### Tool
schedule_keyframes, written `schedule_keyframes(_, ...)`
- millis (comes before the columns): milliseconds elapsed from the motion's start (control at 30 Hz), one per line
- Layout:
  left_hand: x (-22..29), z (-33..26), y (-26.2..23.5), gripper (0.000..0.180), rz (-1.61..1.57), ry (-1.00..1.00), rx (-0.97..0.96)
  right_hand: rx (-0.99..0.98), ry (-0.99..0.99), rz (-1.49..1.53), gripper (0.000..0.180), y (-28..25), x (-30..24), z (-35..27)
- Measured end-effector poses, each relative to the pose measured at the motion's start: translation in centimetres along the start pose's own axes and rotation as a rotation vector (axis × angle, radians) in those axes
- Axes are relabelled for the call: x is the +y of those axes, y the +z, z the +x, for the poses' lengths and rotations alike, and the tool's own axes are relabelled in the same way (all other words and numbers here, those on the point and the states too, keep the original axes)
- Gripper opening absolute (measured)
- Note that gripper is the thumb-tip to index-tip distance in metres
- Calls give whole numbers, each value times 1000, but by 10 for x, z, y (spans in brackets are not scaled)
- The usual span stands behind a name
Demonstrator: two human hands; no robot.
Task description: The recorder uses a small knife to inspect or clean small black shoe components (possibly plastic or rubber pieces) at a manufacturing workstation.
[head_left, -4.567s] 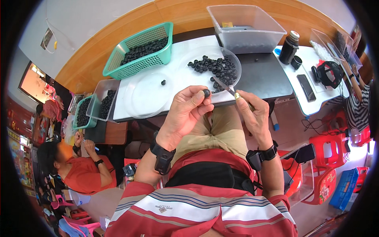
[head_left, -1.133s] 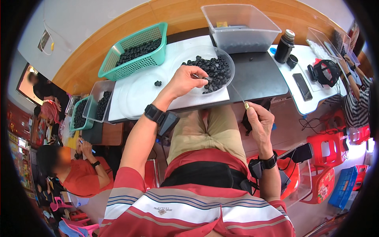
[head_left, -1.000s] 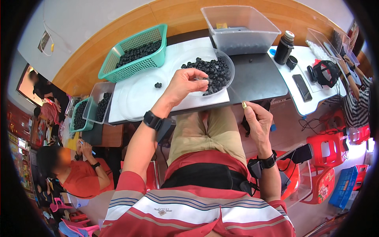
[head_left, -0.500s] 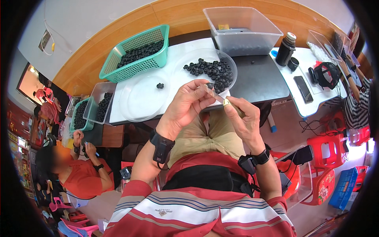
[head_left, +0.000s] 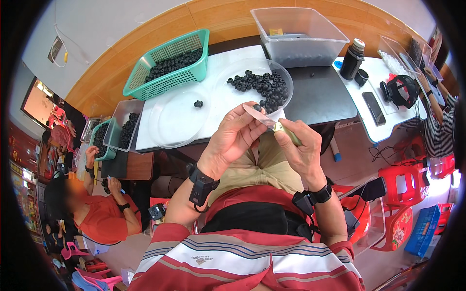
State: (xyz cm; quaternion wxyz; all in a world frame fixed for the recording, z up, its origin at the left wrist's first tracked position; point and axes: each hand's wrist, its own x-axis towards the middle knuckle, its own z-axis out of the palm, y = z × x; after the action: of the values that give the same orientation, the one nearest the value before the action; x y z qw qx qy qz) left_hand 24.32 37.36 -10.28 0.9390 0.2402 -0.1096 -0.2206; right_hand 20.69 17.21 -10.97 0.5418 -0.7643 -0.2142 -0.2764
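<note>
Striped red sleeves led up to the two hands, which met close over the lap. The left hand [head_left: 232,140] had its fingers [head_left: 250,121] pinched round a small dark berry [head_left: 257,107], held at the fingertips just short of the worktop's near edge. The right hand [head_left: 302,150] had its fingers curled tight about a small knife [head_left: 272,123] with a yellowish handle, the pale blade lying across to touch the berry. By the look of it the step in hand was cutting or coring this one berry; the next move would call for a short, steady turn of the blade with the thumb kept out of its way.

Just beyond the fingers stood a clear round bowl [head_left: 287,82] holding a heap of dark berries. Left of the fingers lay a clear flat lid [head_left: 170,126] with a single berry [head_left: 198,103] on it. Farther off sat a green basket [head_left: 145,82] of berries, and to its right a clear tub [head_left: 335,39] on the white worktop [head_left: 221,104].
</note>
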Motion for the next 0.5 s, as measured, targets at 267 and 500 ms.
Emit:
schedule_keyframes(267, -1, -4, 5, 23, -12, -20, 14, 10, -6, -2, 27, -2, -2, 0)
schedule_keyframes(500, 0, -12, 14, 21, 54, -10, -11, 90, 38, -32, 26, -9, 7, 3)
